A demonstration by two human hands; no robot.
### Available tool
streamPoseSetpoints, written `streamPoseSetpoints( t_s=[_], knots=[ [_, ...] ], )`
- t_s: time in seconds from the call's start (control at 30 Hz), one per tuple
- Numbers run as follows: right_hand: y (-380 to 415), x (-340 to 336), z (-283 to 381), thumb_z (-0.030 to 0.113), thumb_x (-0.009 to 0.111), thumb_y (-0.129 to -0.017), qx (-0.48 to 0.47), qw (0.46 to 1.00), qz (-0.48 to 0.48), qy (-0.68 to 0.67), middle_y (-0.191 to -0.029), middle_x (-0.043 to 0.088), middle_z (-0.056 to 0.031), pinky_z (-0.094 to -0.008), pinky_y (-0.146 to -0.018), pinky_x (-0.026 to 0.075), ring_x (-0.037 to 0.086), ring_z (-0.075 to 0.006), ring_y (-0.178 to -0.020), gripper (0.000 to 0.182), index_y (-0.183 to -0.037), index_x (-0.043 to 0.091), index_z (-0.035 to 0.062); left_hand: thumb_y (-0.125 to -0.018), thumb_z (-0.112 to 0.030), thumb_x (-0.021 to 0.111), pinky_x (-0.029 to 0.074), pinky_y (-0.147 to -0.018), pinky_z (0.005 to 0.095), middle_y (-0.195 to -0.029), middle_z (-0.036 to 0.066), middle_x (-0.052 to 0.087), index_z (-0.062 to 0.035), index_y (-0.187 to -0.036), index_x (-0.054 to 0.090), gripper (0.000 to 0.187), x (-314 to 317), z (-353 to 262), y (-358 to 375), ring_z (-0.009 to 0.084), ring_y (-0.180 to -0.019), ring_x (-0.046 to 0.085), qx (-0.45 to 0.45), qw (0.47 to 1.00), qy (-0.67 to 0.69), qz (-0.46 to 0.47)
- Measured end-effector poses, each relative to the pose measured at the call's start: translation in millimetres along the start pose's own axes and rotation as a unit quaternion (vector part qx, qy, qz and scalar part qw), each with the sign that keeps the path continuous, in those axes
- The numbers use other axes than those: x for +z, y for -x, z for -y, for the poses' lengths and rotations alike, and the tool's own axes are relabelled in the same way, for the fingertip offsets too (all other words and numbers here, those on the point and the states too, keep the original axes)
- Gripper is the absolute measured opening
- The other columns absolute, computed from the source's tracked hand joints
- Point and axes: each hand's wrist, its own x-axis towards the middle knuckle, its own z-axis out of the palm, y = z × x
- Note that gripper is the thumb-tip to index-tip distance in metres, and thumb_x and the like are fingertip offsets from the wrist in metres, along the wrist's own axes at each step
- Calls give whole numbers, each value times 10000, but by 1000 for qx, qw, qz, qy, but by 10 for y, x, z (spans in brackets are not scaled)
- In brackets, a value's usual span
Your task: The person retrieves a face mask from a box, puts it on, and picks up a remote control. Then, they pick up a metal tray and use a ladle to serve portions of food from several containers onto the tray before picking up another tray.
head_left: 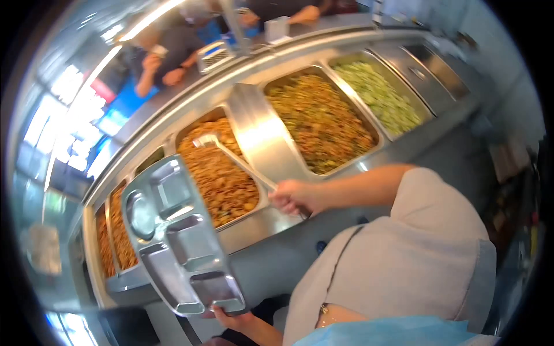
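Observation:
My left hand (236,323) grips the lower edge of a metal compartment tray (163,247), thumb on the rim. The tray is tilted up, and its compartments hold no food. My right hand (297,197) is closed around the handle of a long metal serving spoon (245,164). The spoon's head overlaps a deep pan of brown, diced food (222,190) in this view. The tray covers the left part of that pan. Its raised edge lies in front of the serving counter (242,230).
A pan of mixed orange and green food (320,121) and one of pale green chopped vegetable (378,95) sit to the right. A steel cover (254,124) lies between pans. More food pans (124,230) stand left. People (167,63) are across the counter.

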Motion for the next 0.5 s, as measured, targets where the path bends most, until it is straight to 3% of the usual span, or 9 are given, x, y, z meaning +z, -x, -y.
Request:
streamPoseSetpoints(
  t_s=[0.1, 0.13, 0.2, 0.23, 0.3, 0.4, 0.43, 0.5],
  knots=[
    [1074, -667, 477, 222, 477, -872, -101, 968, -166, 161, -639, 426, 13, -223, -434, 301, 388, -80, -495, 117, -895, 452, 110, -845, -184, 539, 457, -831, 367, -1001, 88, 574, -38, -1001, 555, 214, 263, 227, -145, 219, -946, 553, -20, 999, 1, -42],
    [1471, -795, 644, 205, 487, -857, -117, 920, -258, 270, -681, 466, -19, -244, -470, 333, 425, -105, -526, 162, -974, 457, 95, -843, -167, 546, 462, -821, 361, -987, 86, 576, -40, -996, 555, 199, 225, 359, -228, 213, -928, 558, -12, 999, -9, -47],
    [2216, -952, 985, 171, 507, -827, -105, 768, -436, 457, -765, 546, -82, -287, -543, 398, 498, -156, -588, 324, -1131, 468, 67, -840, -142, 559, 471, -800, 349, -967, 82, 579, -44, -991, 551, 180, 256, 594, -401, 205, -897, 566, -24, 998, -17, -63],
    [2445, -1089, 1045, 153, 518, -812, -99, 712, -499, 484, -807, 587, -113, -308, -579, 431, 535, -181, -619, 413, -1210, 473, 53, -838, -135, 566, 475, -789, 344, -961, 81, 579, -47, -990, 548, 177, 243, 716, -532, 202, -884, 569, -50, 996, -14, -67],
    [2706, -1874, 1004, 126, 505, -808, -142, 696, -530, 463, -777, 580, -125, -309, -570, 428, 534, -178, -617, 455, -1256, 444, 76, -832, -122, 581, 481, -776, 340, -956, 78, 580, -53, -993, 542, 180, 571, 900, -461, 201, -871, 575, -77, 995, 27, -59],
    [3007, -3364, 1069, 99, 485, -809, -185, 643, -535, 516, -761, 583, -123, -302, -555, 424, 530, -168, -599, 489, -1294, 418, 96, -822, -113, 601, 485, -769, 345, -954, 73, 585, -60, -1010, 532, 208, 1771, 1223, -62, 203, -873, 584, -70, 991, 92, -67],
    [2991, -3534, 1250, 99, 484, -819, -185, 685, -510, 487, -755, 581, -108, -300, -545, 426, 525, -157, -583, 485, -1300, 419, 116, -820, -118, 605, 486, -769, 348, -952, 72, 587, -62, -1019, 528, 221, 2129, 1306, 99, 205, -876, 586, -58, 990, 85, -94],
    [2884, -3611, 1522, 100, 476, -847, -162, 711, -445, 519, -708, 536, -76, -283, -525, 411, 494, -134, -572, 500, -1336, 381, 141, -818, -123, 611, 488, -770, 354, -954, 72, 590, -63, -1037, 519, 245, 2481, 1539, 383, 208, -884, 589, -41, 990, 81, -108]
  ],
)
